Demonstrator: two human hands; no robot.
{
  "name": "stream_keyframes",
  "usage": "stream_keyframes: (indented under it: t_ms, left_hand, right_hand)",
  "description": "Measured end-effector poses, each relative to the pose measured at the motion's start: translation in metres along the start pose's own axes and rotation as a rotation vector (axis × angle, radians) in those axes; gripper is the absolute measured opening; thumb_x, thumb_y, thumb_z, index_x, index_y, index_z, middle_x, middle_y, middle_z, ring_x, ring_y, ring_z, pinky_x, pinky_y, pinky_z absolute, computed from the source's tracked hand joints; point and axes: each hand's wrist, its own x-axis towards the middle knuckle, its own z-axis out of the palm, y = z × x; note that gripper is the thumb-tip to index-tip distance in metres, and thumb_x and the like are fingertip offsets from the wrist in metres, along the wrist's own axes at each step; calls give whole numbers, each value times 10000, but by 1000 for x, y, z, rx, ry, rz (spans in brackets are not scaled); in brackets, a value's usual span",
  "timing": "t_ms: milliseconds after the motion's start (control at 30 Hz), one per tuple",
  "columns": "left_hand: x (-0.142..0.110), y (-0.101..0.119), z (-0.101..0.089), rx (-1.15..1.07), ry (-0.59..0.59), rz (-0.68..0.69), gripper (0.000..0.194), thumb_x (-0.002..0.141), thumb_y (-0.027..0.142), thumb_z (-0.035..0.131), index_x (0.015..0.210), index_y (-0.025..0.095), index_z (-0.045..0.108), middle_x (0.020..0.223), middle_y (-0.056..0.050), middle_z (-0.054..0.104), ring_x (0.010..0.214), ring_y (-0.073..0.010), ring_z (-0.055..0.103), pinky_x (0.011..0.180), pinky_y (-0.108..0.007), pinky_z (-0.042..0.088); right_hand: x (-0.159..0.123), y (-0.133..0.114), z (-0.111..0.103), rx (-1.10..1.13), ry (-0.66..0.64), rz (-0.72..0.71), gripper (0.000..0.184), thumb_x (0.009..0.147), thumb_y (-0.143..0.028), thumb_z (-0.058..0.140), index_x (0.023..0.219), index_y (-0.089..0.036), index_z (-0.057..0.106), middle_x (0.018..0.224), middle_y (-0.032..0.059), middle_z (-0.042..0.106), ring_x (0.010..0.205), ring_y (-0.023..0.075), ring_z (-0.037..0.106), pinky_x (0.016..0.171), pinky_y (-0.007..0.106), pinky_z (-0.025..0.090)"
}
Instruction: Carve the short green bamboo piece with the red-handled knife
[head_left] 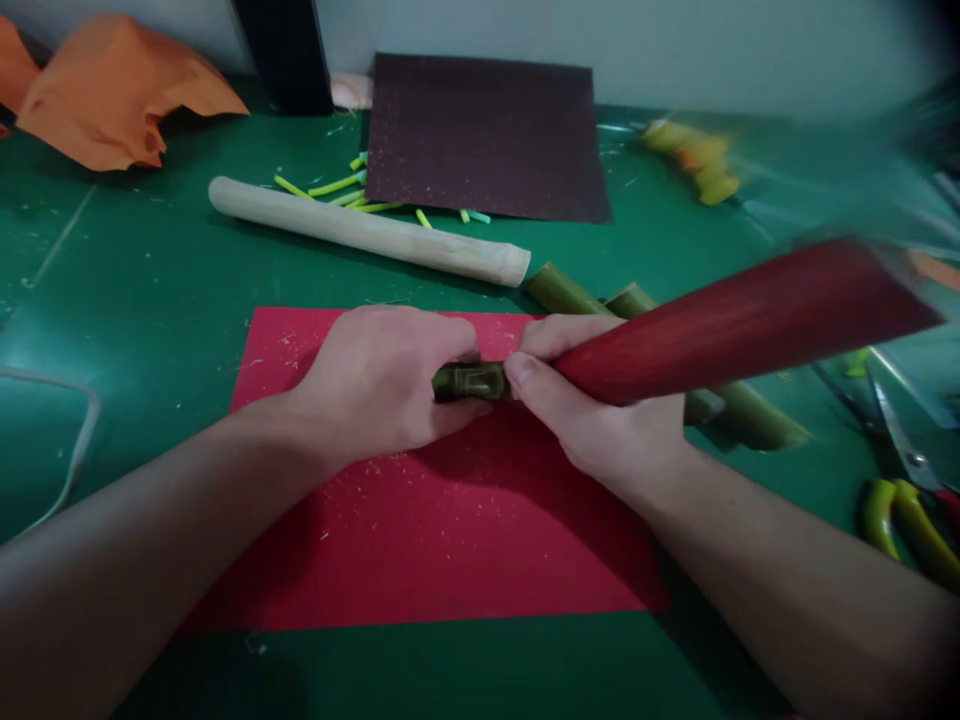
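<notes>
Left hand (382,375) swallows one end of the bamboo (474,381), right hand (615,430) the red tube's (750,325); beyond, a yellow thing (694,160) blurs, yellow handles (919,525) cut off!

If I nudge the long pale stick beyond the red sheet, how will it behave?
The pale stick will probably roll: its sides look rounded. Likely stiff, given its straight, woody-looking body. May slide too; the green tabletop looks glossy.

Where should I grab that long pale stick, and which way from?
I'd grip the pale stick around its middle, coming down from above on the near side. It's long and rounded and lies flat on the green table, so the middle should balance best; small yellow strips lie along its far side.
</notes>
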Motion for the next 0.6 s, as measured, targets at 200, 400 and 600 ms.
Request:
stream_keyframes:
  t_ms: [200,400,600]
  left_hand:
    - [-1,-1,0,13,12,-6,295,860,501,579,787,223,644,716,-19,656,635,-174,524,548,-298,221]
    - [0,-1,2,7,-3,9,296,873,503,552,806,232,653,746,-15,673,673,-187,560,545,-302,235]
    - [0,0,1,48,27,5,288,863,494,566,784,230,650,612,0,555,574,-163,469,513,-291,220]
  right_hand:
    - [1,5,6,71,271,15,211,836,-196,700,644,-249,629,622,-24,620,590,128,601,552,282,496]
    - [0,6,7,97,246,0,262,819,-128,667,595,-238,588,572,-34,569,511,110,549,491,271,469]
    - [-2,1,2,31,86,16,282,812,-102,620,569,-231,557,530,-33,540,484,111,519,452,267,417]
